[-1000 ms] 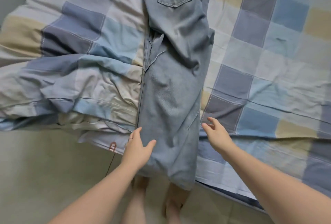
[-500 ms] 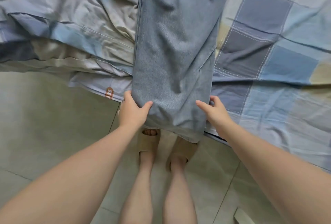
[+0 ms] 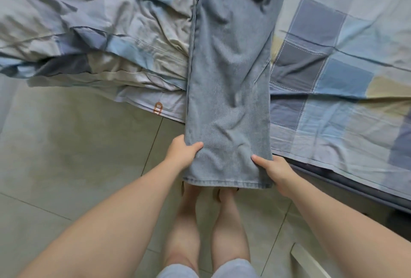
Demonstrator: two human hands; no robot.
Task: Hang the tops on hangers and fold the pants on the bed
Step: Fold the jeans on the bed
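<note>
Pants (image 3: 229, 100) overhang the checked bed (image 3: 333, 77) above tiled floor (image 3: 66, 144).

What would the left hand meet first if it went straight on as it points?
The jeans it grips: the left hand points diagonally into that cloth. Behind probably lies the bed, though depth is unclear.

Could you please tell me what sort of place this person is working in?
Most likely a home bedroom: a bed with a blue, grey and cream checked sheet, a rumpled matching duvet on it, and a pale tiled floor, with jeans laid out over the bed's edge.
</note>
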